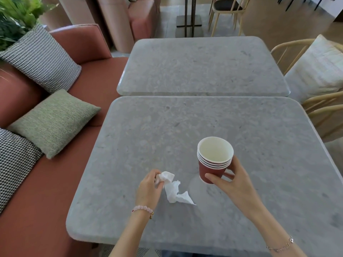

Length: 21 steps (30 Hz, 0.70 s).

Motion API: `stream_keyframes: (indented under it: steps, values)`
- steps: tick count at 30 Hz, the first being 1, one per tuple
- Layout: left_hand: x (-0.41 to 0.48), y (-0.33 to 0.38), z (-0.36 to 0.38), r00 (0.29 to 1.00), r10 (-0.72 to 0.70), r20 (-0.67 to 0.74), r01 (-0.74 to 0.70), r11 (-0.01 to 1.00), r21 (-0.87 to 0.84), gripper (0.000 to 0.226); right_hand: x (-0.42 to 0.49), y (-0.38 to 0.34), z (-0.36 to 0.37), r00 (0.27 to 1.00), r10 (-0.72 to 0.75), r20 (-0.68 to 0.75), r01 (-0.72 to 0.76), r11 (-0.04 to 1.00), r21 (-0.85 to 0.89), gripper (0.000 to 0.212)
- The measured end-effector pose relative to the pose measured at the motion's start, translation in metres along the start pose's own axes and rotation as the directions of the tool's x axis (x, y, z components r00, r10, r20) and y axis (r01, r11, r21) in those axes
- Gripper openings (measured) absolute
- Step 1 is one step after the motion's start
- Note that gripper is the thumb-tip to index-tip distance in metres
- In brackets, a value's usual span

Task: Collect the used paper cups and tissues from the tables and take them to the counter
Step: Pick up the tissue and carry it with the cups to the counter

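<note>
A stack of several red paper cups with white insides is held upright just above the near grey stone table; my right hand grips its lower part from the right. My left hand is closed on the crumpled upper end of a white tissue. The rest of the tissue trails down to the right onto the tabletop. The innermost cup looks empty.
A second grey table abuts the far edge. A rust-red sofa with a green cushion and checked cushions runs along the left. Wooden chairs with a white cushion stand on the right.
</note>
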<state>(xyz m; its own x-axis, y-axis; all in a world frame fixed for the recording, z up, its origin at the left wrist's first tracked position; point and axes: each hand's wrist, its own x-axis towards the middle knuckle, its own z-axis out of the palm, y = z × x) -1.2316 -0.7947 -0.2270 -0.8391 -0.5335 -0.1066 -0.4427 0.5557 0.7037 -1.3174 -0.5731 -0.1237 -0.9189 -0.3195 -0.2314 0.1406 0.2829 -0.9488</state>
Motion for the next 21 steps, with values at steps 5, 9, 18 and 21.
stream_keyframes:
  steps: [5, 9, 18, 21]
  values:
    - [-0.018, -0.004, 0.007, 0.999, -0.038, 0.014, 0.038, 0.999, 0.014, 0.012, -0.009, 0.007, -0.001, 1.000, -0.002, 0.013, 0.002, 1.000, -0.016, 0.060]
    - [-0.025, -0.004, 0.009, 0.999, -0.017, 0.040, 0.015, 0.999, 0.043, 0.024, -0.013, 0.009, -0.002, 0.999, -0.019, 0.027, 0.020, 1.000, -0.012, 0.059]
    - [-0.046, -0.010, 0.004, 0.989, 0.086, 0.122, -0.106, 0.979, 0.173, 0.091, -0.019, 0.011, 0.001, 0.998, -0.043, 0.046, 0.043, 0.999, 0.003, 0.058]
    - [-0.050, -0.006, 0.007, 0.992, 0.081, 0.095, -0.098, 0.975, 0.200, 0.103, -0.022, 0.012, 0.001, 0.998, -0.043, 0.047, 0.043, 0.999, 0.002, 0.058]
